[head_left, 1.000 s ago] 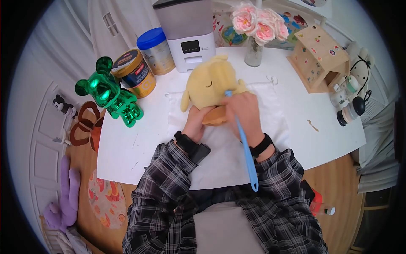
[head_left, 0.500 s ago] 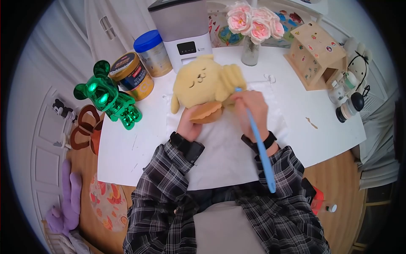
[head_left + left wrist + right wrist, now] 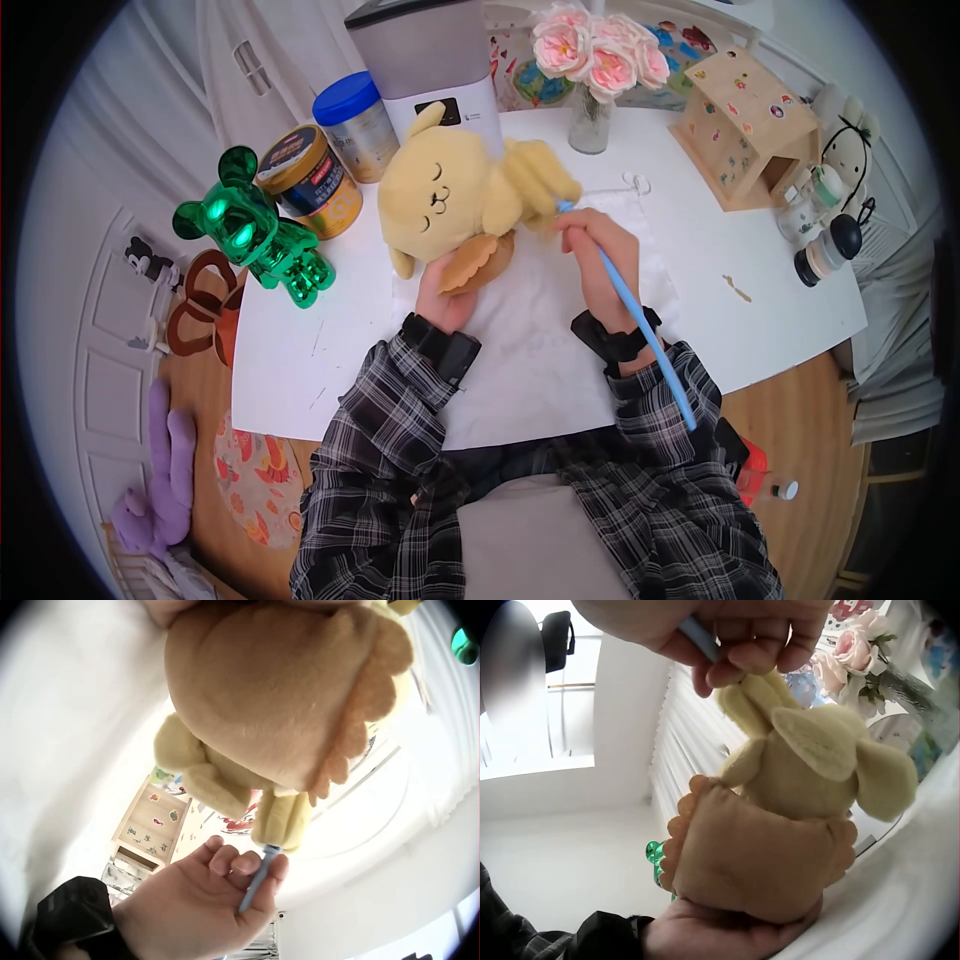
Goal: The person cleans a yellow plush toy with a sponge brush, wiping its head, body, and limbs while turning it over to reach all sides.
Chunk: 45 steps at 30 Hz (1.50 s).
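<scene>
The plush dog [image 3: 425, 195] is over the drawstring bag [image 3: 530, 370] on the table [image 3: 790, 335], before the dispenser [image 3: 425, 60]; bear figurine [image 3: 245, 225] and tubs [image 3: 325, 190] stand left, rose vase [image 3: 590, 128] and wooden house [image 3: 745, 130] right.

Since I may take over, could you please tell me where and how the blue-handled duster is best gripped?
I would pinch the blue handle near its free end, coming crosswise from the person's right: it is long and slim, that end slants over the right sleeve, and the right hand holds it near the yellow head.

head cam looks fwd/down, both wrist cams v close, sharing the plush [image 3: 799, 776]
</scene>
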### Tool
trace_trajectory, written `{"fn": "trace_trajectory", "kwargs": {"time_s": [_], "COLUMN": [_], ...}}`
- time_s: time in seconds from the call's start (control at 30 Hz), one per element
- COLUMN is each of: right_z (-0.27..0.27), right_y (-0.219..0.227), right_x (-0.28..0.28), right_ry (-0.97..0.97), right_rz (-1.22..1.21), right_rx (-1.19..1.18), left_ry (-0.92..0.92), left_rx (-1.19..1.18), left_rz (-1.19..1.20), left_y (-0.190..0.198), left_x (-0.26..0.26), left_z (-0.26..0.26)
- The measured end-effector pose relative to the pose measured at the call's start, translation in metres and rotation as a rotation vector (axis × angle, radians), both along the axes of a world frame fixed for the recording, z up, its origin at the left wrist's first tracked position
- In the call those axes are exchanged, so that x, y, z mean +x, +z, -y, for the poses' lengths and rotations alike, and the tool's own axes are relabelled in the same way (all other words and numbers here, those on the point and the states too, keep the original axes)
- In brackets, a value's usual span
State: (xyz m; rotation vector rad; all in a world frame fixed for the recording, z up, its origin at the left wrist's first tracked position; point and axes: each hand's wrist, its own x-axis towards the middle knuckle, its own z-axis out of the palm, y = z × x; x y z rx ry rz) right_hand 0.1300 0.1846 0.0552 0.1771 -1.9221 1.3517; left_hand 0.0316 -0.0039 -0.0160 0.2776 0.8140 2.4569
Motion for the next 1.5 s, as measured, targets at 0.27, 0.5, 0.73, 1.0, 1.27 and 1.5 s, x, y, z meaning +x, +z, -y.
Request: {"fn": "trace_trajectory", "kwargs": {"time_s": [0.27, 0.5, 0.73, 1.0, 1.27, 1.5], "right_z": [0.002, -0.007, 0.005, -0.011, -0.007, -0.014], "right_y": [0.000, -0.010, 0.000, -0.005, 0.000, 0.005], "right_x": [0.001, -0.018, -0.003, -0.010, -0.008, -0.006], "right_ry": [-0.067, -0.301, -0.038, -0.224, 0.262, 0.360], "right_rz": [-0.267, -0.206, -0.259, -0.180, -0.161, -0.178], "right_rx": [0.457, 0.449, 0.510, 0.186, -0.602, -0.792], "left_ry": [-0.012, 0.082, 0.052, 0.172, -0.063, -0.122], "left_rx": [0.037, 0.018, 0.140, 0.035, 0.115, 0.036], "left_rz": [0.041, 0.150, 0.108, -0.154, 0.064, 0.111], "left_y": [-0.013, -0.016, -0.009, -0.004, 0.011, 0.002], "left_x": [-0.010, -0.010, -0.007, -0.022, -0.010, -0.014], "left_z": [0.006, 0.009, 0.009, 0.014, 0.011, 0.009]}}
